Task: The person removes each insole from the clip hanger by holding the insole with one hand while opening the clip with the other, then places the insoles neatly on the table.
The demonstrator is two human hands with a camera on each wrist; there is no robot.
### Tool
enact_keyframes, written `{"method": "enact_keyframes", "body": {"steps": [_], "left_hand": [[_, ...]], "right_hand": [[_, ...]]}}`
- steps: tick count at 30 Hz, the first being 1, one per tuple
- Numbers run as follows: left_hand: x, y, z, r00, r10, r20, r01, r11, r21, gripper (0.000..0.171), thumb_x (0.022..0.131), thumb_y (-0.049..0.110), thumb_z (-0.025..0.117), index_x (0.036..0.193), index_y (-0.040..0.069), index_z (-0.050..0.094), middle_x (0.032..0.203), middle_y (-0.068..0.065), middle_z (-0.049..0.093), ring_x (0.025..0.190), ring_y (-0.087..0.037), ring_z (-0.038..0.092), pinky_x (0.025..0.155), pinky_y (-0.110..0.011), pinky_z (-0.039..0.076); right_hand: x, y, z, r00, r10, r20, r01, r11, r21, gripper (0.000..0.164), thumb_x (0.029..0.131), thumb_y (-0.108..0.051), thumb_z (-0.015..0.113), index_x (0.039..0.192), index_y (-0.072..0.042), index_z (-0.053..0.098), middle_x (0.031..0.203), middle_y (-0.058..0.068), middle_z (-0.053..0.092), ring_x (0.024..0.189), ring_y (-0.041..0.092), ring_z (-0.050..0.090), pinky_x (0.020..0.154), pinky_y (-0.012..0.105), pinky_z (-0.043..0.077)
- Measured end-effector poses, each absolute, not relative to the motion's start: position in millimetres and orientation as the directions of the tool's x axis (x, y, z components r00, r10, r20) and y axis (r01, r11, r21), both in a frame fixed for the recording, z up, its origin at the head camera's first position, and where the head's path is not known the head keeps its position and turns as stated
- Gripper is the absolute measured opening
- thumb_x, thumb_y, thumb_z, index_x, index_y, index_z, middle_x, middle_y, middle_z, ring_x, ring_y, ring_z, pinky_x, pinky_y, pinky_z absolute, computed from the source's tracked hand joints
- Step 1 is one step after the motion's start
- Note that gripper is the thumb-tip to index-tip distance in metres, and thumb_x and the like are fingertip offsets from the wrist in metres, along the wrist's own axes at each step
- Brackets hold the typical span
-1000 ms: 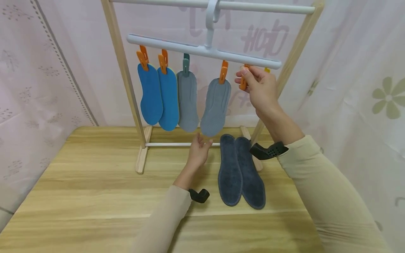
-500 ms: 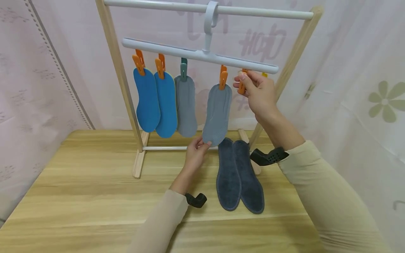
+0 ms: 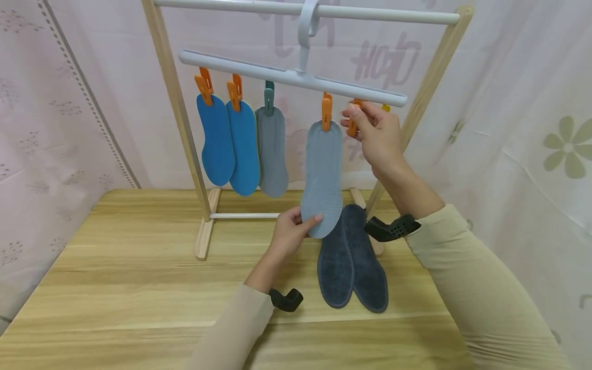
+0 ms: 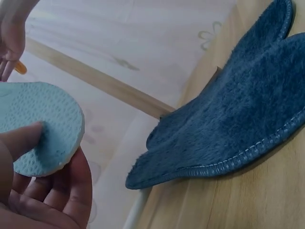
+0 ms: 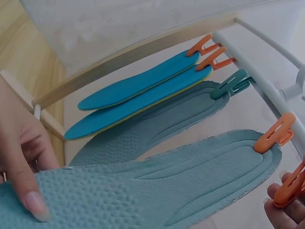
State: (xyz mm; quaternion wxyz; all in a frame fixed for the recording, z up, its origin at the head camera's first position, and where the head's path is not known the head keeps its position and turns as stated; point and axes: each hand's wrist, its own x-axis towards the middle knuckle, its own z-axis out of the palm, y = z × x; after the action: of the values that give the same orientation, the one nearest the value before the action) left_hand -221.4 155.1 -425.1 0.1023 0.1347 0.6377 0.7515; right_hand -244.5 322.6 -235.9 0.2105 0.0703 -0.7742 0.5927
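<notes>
My left hand (image 3: 289, 234) pinches the toe end of a light grey insole (image 3: 324, 174), thumb on top and fingers beneath. That insole hangs from an orange clip (image 3: 327, 112) and is pulled toward me. In the left wrist view its dimpled end (image 4: 52, 119) sits between thumb and fingers. My right hand (image 3: 381, 133) holds another orange clip (image 3: 354, 121) under the right part of the white hanger (image 3: 287, 77). A second grey insole (image 3: 273, 154) hangs from a green clip (image 3: 269, 97). Two blue insoles (image 3: 243, 149) hang at the left from orange clips.
Two dark fuzzy insoles (image 3: 365, 262) lie overlapping on the wooden table (image 3: 152, 288), below the held insole. A wooden rack (image 3: 173, 97) with a white top rod (image 3: 388, 14) bears the hanger. A yellow clip (image 3: 386, 108) shows partly behind the right hand.
My left hand has risen from below the grey insole, taken hold of its lower end and drawn it forward. My right hand stays on the orange clip.
</notes>
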Motion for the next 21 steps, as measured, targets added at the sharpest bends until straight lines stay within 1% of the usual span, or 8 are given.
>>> {"method": "enact_keyframes", "body": {"steps": [5,11,14,18,21], "left_hand": [[-213.0,151.0,-418.7,-0.945,0.317,0.082,0.023,-0.187,0.982,0.034,0.088,0.014,0.069,0.119,0.001,0.064,0.109,-0.020,0.069,0.089,-0.016,0.069,0.074,-0.035,0.059],[-200.9,146.1,-400.8,-0.963,0.247,0.107,0.072,-0.145,0.987,0.030,0.089,0.007,0.067,0.116,-0.005,0.064,0.107,-0.024,0.069,0.089,-0.020,0.069,0.071,-0.035,0.059],[-198.7,144.3,-398.1,-0.969,0.217,0.116,0.092,-0.121,0.988,0.028,0.089,0.007,0.067,0.113,-0.005,0.066,0.106,-0.025,0.069,0.091,-0.025,0.070,0.072,-0.036,0.059],[-198.1,144.6,-399.5,-0.974,0.185,0.131,0.114,-0.097,0.989,0.025,0.089,0.008,0.067,0.110,-0.006,0.067,0.104,-0.024,0.070,0.092,-0.028,0.070,0.071,-0.035,0.059],[-198.1,145.9,-401.6,-0.975,0.169,0.144,0.131,-0.088,0.987,0.024,0.090,0.007,0.066,0.109,-0.006,0.068,0.102,-0.024,0.070,0.091,-0.029,0.070,0.070,-0.035,0.060]], "right_hand": [[-240.3,319.9,-235.6,-0.906,0.135,0.400,-0.354,0.274,-0.894,0.040,0.095,-0.035,0.056,0.127,-0.011,0.059,0.115,0.005,0.065,0.108,0.020,0.063,0.096,0.035,0.051],[-237.2,320.1,-234.2,-0.919,0.137,0.369,-0.327,0.254,-0.910,0.043,0.095,-0.033,0.057,0.133,-0.014,0.055,0.128,0.007,0.062,0.107,0.015,0.063,0.094,0.031,0.052],[-236.5,319.7,-233.5,-0.924,0.136,0.357,-0.315,0.258,-0.913,0.045,0.094,-0.033,0.057,0.136,-0.017,0.053,0.130,0.007,0.060,0.106,0.014,0.063,0.094,0.032,0.052],[-233.7,320.4,-232.6,-0.928,0.129,0.348,-0.308,0.258,-0.916,0.046,0.094,-0.034,0.059,0.136,-0.018,0.053,0.127,0.007,0.060,0.108,0.015,0.063,0.097,0.036,0.050],[-230.0,323.2,-232.4,-0.933,0.127,0.336,-0.298,0.248,-0.922,0.049,0.094,-0.035,0.058,0.139,-0.020,0.050,0.131,0.008,0.057,0.113,0.018,0.061,0.100,0.040,0.048]]}}
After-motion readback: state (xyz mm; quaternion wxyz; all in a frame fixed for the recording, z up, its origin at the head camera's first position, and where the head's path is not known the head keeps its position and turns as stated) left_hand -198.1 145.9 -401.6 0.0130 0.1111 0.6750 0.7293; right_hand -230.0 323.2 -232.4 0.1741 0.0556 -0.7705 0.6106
